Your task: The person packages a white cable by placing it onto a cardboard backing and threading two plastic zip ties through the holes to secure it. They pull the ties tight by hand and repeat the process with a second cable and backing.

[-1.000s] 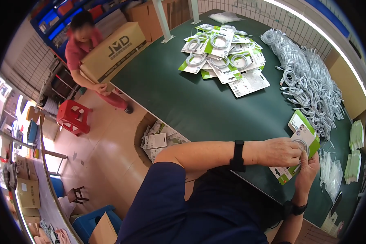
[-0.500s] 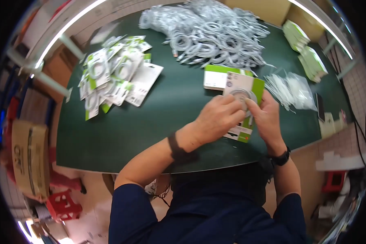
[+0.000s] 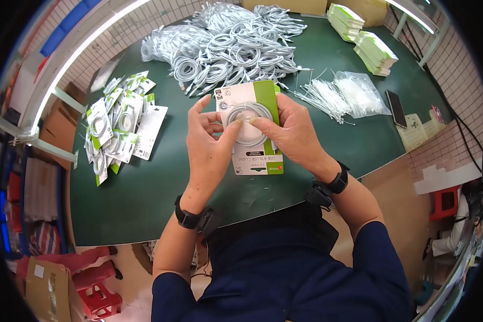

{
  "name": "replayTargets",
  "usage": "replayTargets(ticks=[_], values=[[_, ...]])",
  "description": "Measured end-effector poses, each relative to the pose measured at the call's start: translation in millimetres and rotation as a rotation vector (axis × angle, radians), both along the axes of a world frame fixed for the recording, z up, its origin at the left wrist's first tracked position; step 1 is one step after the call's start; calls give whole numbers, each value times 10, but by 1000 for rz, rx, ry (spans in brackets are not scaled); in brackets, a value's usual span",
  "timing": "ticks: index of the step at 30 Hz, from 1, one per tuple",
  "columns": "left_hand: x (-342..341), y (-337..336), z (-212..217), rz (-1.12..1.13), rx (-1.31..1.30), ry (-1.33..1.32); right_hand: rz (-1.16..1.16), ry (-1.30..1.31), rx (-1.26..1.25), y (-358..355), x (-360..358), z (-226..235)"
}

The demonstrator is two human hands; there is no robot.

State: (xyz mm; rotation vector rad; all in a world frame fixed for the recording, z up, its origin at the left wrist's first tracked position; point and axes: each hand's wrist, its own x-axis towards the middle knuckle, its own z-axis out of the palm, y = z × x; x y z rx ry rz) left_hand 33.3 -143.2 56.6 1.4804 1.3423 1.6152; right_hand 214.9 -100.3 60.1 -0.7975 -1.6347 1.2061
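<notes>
A white and green packaging card (image 3: 250, 129) with a coiled white cable (image 3: 247, 117) on it is held upright over the dark green table (image 3: 161, 177). My left hand (image 3: 208, 147) grips the card's left side, its thumb pressing the coil. My right hand (image 3: 290, 131) holds the right edge, thumb and fingers on the coil too. Both wrists wear black bands.
A big heap of coiled white cables (image 3: 225, 45) lies at the far side. Finished packaged cables (image 3: 118, 126) are piled at the left. White cable ties (image 3: 333, 96) in a clear bag sit to the right, with stacks of cards (image 3: 367, 37) and a dark phone (image 3: 397, 107) beyond.
My view has swung from the table's end to facing it square. The card has been lifted nearer to me, with both hands staying on the coil.
</notes>
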Motion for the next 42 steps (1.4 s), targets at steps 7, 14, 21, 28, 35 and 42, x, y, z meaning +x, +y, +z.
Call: replayTargets(ticks=[7, 14, 21, 28, 35, 42], values=[[424, 162, 156, 32, 155, -110, -296, 142, 446, 177, 74, 58], [734, 319, 335, 144, 308, 3, -558, -18, 866, 387, 334, 128], [933, 585, 368, 230, 416, 195, -673, 80, 906, 600, 444, 130], [1138, 1070, 235, 224, 356, 188, -749, 146, 793, 1045, 549, 38], [1135, 1305, 156, 147, 248, -23, -618, 147, 540, 1187, 577, -22], [751, 1457, 198, -2, 274, -269, -302, 530, 74, 1201, 230, 111]])
